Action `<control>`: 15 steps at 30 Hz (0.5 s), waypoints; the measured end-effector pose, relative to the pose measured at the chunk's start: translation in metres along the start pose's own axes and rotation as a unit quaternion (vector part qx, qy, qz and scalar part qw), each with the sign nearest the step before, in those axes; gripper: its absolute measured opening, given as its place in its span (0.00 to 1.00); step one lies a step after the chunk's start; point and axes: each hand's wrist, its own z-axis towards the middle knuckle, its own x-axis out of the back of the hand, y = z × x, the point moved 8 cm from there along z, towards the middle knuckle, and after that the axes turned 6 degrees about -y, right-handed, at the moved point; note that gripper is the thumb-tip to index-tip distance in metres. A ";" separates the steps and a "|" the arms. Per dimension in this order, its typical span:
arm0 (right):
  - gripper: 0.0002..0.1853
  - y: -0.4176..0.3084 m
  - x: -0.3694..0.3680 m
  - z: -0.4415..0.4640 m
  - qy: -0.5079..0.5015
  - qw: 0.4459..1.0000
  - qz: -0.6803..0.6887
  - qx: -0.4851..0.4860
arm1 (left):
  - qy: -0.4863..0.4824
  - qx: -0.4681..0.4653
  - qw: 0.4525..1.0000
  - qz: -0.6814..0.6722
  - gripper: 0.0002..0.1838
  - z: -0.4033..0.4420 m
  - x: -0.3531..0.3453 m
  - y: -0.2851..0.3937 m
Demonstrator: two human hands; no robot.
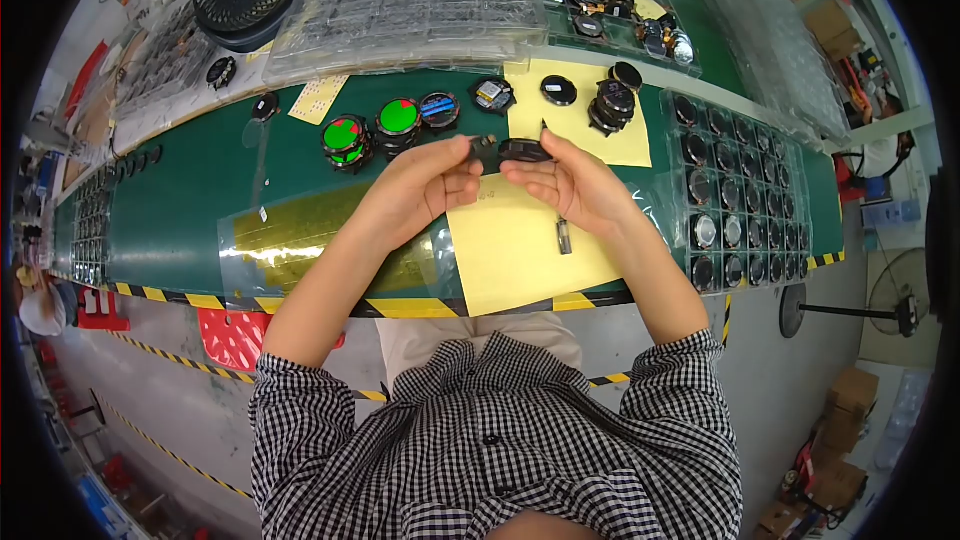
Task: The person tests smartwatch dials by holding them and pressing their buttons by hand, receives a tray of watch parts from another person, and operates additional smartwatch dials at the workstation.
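Above the yellow paper, my two hands face each other close together. My left hand [428,182] is closed, with a small dark watch part [483,150] pinched at its fingertips. Between thumb and fingers, my right hand [577,183] holds a round black watch case [522,150], seen nearly edge-on. The two parts are close; whether they touch I cannot tell. Below the right hand, a dark pen-like tool [564,237] lies on the yellow sheet [520,260]. Beyond the hands lies a watch body [493,94] with a pale label.
Watch stacks with green faces [399,117] stand left of centre. Black watch parts [612,105] are piled on a second yellow sheet. A clear compartment tray [735,200] of round parts is at right, stacked trays [400,10] behind. Amber film [320,250] lies front left.
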 end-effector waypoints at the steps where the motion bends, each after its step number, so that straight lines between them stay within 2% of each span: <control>1: 0.21 -0.002 -0.005 0.000 -0.002 0.999 -0.025 0.025 | 0.034 -0.030 0.998 0.048 0.20 -0.001 -0.005 0.006; 3: 0.19 -0.007 -0.011 -0.003 -0.001 0.996 -0.064 0.066 | 0.101 -0.089 0.980 0.144 0.19 -0.006 -0.015 0.016; 6: 0.18 -0.012 -0.018 -0.007 0.007 0.988 -0.117 0.101 | 0.100 -0.140 0.950 0.259 0.19 -0.012 -0.027 0.030; 9: 0.18 -0.016 -0.025 -0.011 0.020 0.979 -0.167 0.113 | 0.081 -0.165 0.939 0.291 0.21 -0.009 -0.020 0.026; 15: 0.18 -0.016 -0.023 -0.010 0.014 0.973 -0.198 0.120 | 0.084 -0.151 0.944 0.282 0.21 -0.010 -0.019 0.025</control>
